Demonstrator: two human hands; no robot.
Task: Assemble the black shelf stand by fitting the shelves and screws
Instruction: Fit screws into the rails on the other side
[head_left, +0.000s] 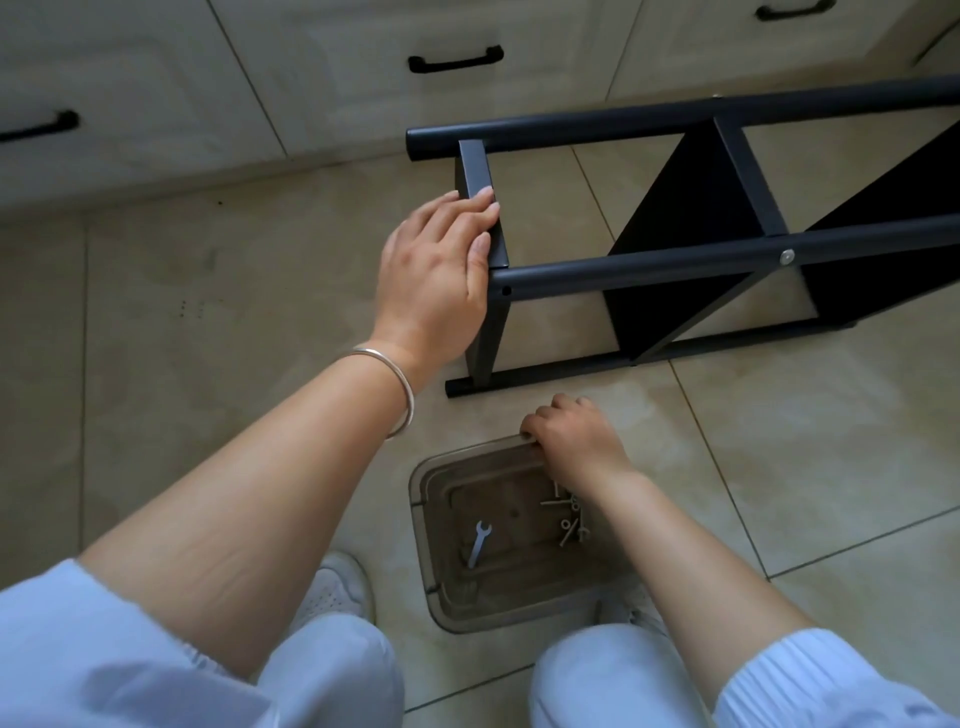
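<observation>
**Shelf stand on its side, one hand on its end, one on the parts tray**

Beige floor tiles (779, 467) run under everything, and pale cabinet fronts with a black drawer handle (455, 61) close the scene beyond both hands.

The black shelf stand (691, 244) lies on its side on the tiles, stretching away to the right of the left hand and out of view at the right edge. It is matt black: round tubes run lengthwise, flat panels stand between them as shelves, and a silver screw head (787, 256) shows on the nearer upper tube, well right of the left hand. A small open hole sits in that same tube just beside the left hand.

The left hand (436, 275), with a silver bangle (395, 389) at the wrist, lies with fingers nearly straight over the edge of the end shelf panel (483, 202), thumb along the panel's side; nothing is clamped. The right hand (571, 441) is below it, fingers curled over the far rim of a clear brownish plastic tray (431, 483) on the floor. Inside the tray, a small silver wrench (479, 543) lies toward the left-hand side, and loose screws (569, 525) lie just under the right wrist.

Bare tile lies open left of the left hand and right of the right forearm. The stand's lowest tube ends close above the right hand's knuckles.
</observation>
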